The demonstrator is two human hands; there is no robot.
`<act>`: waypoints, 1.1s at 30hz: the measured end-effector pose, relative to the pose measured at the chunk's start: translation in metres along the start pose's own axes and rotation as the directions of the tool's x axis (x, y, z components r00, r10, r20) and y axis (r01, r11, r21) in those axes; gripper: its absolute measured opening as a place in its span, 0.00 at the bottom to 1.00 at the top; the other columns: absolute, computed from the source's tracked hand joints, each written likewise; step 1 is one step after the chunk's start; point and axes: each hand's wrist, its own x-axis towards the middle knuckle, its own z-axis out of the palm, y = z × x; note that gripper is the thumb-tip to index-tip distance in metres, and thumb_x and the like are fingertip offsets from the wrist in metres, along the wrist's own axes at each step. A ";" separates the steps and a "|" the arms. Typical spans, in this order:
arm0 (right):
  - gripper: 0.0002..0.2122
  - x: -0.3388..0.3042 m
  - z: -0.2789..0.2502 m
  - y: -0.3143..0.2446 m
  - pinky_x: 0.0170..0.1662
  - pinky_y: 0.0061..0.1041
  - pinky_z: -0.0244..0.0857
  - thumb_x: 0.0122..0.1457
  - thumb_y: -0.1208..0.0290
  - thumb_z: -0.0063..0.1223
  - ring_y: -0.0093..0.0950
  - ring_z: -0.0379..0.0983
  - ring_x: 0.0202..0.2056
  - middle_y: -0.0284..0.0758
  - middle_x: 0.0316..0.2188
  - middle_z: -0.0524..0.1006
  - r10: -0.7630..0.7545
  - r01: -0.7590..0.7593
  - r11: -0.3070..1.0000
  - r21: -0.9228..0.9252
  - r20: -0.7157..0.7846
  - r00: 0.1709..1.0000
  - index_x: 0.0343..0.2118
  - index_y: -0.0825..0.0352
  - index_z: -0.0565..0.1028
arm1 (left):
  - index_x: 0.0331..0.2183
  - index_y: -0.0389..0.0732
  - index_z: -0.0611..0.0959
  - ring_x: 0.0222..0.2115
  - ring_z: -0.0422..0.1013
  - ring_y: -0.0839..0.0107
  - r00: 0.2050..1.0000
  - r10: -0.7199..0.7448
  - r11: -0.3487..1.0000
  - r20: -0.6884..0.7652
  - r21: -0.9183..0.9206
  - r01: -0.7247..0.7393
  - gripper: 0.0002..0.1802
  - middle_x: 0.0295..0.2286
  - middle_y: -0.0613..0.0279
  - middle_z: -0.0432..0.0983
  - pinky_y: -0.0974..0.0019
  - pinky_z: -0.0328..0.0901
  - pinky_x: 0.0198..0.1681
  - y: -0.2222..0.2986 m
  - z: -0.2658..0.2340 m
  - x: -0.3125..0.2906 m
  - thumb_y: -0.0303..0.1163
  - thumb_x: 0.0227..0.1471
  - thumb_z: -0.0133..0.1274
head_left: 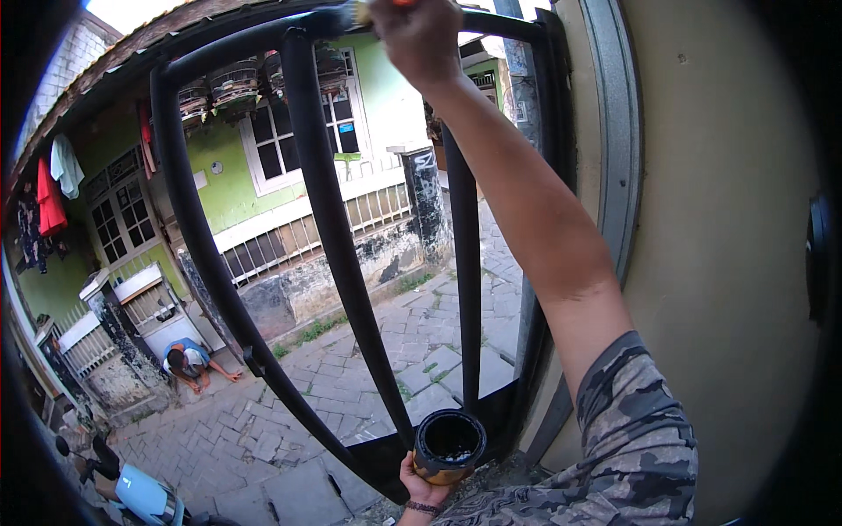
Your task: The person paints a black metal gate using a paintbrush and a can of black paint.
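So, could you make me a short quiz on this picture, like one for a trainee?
1. Which hand holds the open can?
2. True or false: the right hand holds a brush up at the black top rail.
3. The scooter at lower left is mainly: a) red, b) light blue, c) yellow.

Key:
1. The left hand.
2. True.
3. b

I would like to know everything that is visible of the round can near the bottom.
The can is open-topped, perhaps metal, its mouth facing the camera. Rim and inside are black, with pale glints within; the lower outside is orange-brown. The left hand supports it at its lower left, low in front of the black gate.
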 end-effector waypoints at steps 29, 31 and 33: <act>0.07 -0.059 -0.061 0.022 0.24 0.31 0.65 0.58 0.73 0.57 0.33 0.72 0.20 0.36 0.19 0.73 -0.262 0.085 0.895 -0.439 -0.361 0.895 0.26 0.65 0.72 | 0.47 0.45 0.78 0.49 0.68 0.48 0.990 -0.108 0.976 0.094 -0.180 0.123 0.31 0.48 0.54 0.74 0.39 0.62 0.52 0.008 -0.025 0.023 0.57 0.50 0.41; 0.06 -0.057 -0.043 0.008 0.23 0.33 0.64 0.57 0.75 0.57 0.34 0.71 0.21 0.36 0.19 0.71 -0.403 0.231 0.875 -0.425 -0.376 0.834 0.25 0.65 0.72 | 0.47 0.45 0.78 0.49 0.69 0.48 0.990 -0.112 0.979 0.086 -0.163 0.125 0.31 0.48 0.54 0.74 0.39 0.62 0.53 0.007 -0.027 0.022 0.57 0.50 0.41; 0.04 -0.048 -0.030 0.005 0.23 0.35 0.63 0.56 0.76 0.56 0.35 0.69 0.22 0.36 0.19 0.69 -0.505 0.294 0.799 -0.524 -0.321 0.801 0.27 0.65 0.72 | 0.47 0.45 0.78 0.49 0.69 0.48 0.995 -0.099 0.985 0.021 -0.142 0.101 0.31 0.48 0.54 0.74 0.39 0.62 0.53 0.002 -0.026 0.028 0.57 0.50 0.41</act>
